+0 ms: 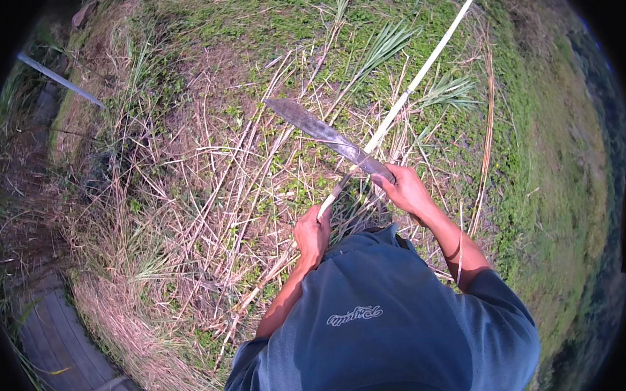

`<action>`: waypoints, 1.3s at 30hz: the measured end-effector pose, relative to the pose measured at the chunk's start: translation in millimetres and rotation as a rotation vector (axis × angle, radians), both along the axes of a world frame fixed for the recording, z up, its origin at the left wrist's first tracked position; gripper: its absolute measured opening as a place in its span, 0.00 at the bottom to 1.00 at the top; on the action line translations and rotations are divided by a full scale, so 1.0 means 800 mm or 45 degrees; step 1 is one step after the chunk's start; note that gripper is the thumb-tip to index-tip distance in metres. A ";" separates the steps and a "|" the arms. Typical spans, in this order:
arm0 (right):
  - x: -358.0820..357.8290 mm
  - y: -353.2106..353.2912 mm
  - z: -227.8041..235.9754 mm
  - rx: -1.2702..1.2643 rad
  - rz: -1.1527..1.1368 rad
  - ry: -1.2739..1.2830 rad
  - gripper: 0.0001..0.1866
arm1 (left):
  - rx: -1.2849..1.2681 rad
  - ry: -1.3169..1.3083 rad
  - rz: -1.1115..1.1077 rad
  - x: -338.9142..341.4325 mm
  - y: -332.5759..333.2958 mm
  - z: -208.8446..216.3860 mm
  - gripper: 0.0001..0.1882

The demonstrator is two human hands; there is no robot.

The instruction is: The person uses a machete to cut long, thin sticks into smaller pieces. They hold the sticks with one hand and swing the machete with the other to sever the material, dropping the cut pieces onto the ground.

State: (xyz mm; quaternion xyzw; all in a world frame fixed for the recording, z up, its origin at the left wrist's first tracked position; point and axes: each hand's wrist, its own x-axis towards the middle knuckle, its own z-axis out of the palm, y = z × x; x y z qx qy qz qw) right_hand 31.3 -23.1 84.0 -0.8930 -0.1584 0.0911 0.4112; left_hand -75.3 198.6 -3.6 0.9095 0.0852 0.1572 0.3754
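In front of my body, my left hand is wrapped round the lower end of a long pale stalk, which slants up and away to the right. A machete with a broad, dark, worn blade is in my right hand, gripped at its handle end. The blade crosses the stalk a short way above my left hand, its tip pointing far left. Whether the edge touches the stalk I cannot tell. The handle is mostly hidden by my fingers.
Dry cut stalks lie strewn over the ground. Green leafy tops rest farther out, and one long brown stalk lies to the right. Grey boards or sheeting show at lower left, and a pale pole at upper left.
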 end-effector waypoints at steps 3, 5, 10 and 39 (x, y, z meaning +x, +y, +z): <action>-0.020 0.023 -0.008 -0.188 0.114 0.335 0.22 | -0.045 0.019 -0.022 0.004 0.001 0.000 0.09; -0.014 0.017 -0.013 -0.043 0.073 0.189 0.23 | -0.126 0.106 -0.056 0.005 0.006 0.004 0.09; 0.041 -0.008 0.032 0.104 -0.281 -0.048 0.22 | -0.285 0.062 -0.180 0.003 0.014 0.010 0.11; -0.003 0.003 0.017 -0.037 0.175 0.131 0.24 | -1.312 0.659 -0.653 -0.005 0.047 -0.044 0.25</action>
